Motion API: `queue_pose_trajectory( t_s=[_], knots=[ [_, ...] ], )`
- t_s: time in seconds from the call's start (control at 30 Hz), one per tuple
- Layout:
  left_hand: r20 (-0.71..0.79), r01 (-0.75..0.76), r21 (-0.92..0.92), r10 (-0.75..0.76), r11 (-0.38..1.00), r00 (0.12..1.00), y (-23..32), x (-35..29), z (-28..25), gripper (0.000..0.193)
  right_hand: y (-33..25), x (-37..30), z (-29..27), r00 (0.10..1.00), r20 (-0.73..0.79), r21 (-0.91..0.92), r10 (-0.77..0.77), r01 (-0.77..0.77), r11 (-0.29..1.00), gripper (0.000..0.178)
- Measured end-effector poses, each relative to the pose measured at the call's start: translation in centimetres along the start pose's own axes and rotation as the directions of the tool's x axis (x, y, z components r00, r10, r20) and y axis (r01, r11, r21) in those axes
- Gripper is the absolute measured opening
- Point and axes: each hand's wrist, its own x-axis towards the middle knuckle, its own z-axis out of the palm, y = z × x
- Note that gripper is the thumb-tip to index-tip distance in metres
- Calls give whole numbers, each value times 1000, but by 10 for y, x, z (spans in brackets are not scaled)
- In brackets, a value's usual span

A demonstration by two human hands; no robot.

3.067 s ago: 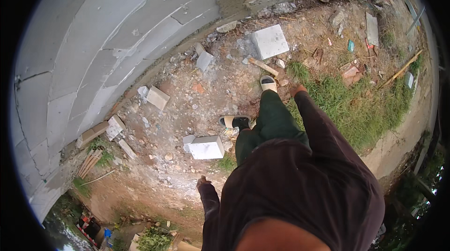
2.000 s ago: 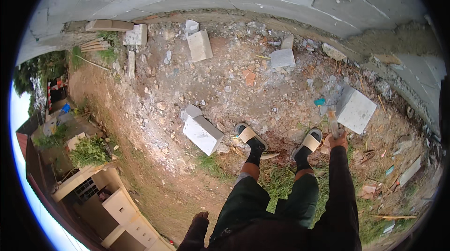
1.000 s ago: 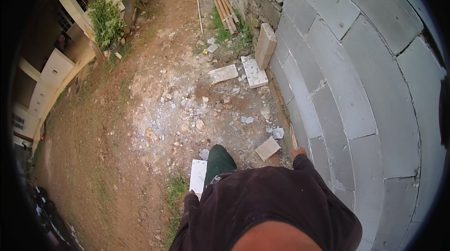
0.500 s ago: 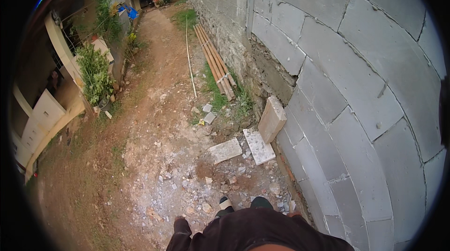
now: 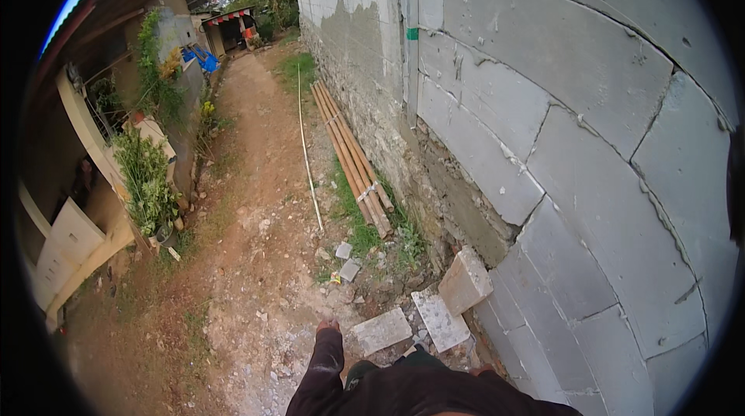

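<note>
Left hand point(image 5: 329, 325) nearer slab point(image 5: 382, 331), blocks point(image 5: 466, 282) ahead, poles point(image 5: 352, 156) beyond

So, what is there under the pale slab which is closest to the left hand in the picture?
Stony brown ground shows around the pale slab. Whatever is directly beneath is covered by the slab itself, so I cannot tell.
</note>
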Motion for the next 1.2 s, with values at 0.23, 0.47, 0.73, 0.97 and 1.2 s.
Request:
queue_pose_trajectory(
  t_s=[0.23,0.47,0.73,0.97,1.2],
  knots=[
    [44,134,194,-145,972,988,-75,64,35,30,-223,72,-119,755,-260,142,-602,646,750,57],
    [26,120,-176,-117,977,993,-2,241,95,27,-384,4,-188,723,-305,361,-619,690,628,48],
    [-261,-512,-596,454,618,852,458,436,24,32,-519,-18,-258,718,-361,611,-595,664,431,40],
    [-732,-924,-375,636,-79,243,853,450,-136,25,-605,-115,-364,313,-673,375,-670,925,56,31],
    [-789,-974,-172,613,-149,45,1018,373,-213,22,-645,-256,-481,-170,-924,-177,-343,984,-10,34]
  ],
)
